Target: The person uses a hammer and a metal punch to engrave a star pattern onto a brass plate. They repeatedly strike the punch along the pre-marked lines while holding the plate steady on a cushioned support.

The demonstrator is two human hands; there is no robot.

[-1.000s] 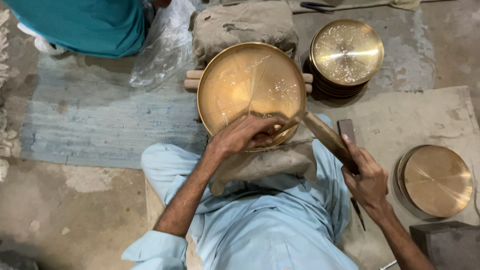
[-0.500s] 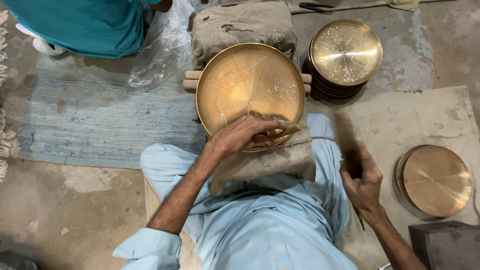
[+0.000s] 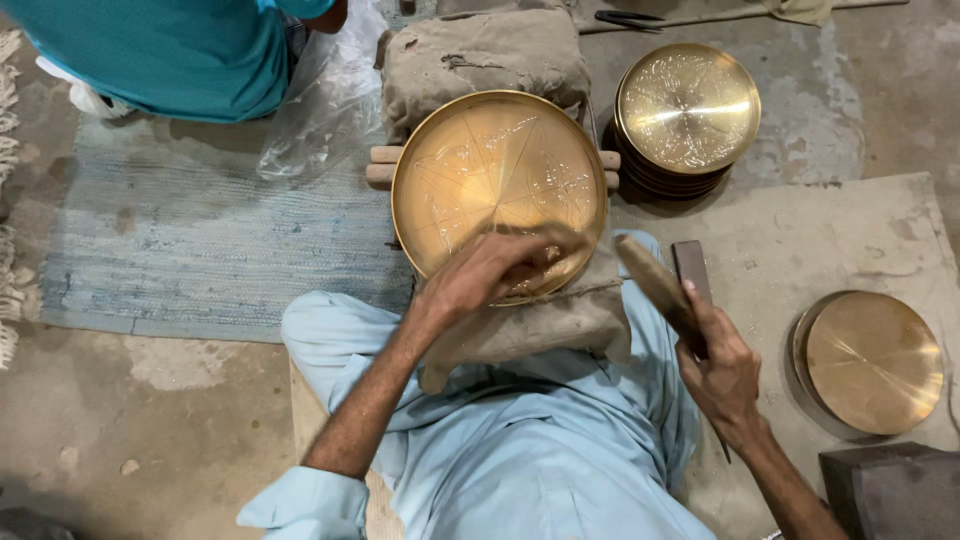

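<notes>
Pressing the brass plate point(image 3: 480, 180) at frame centre onto its padded cloth block point(image 3: 540, 325), the left hand point(image 3: 495, 275) lies closed over the near rim while the right hand point(image 3: 720, 365) grips a wooden mallet point(image 3: 655, 285); a misjudged blow risks struck fingers.

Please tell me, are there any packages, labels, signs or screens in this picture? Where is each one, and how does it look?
No labels, signs or screens show.
Crumpled clear plastic bag: the only package-like thing, lying on the blue woven mat at upper left, beside the person in teal; transparent, shapeless, contents not visible.
</notes>
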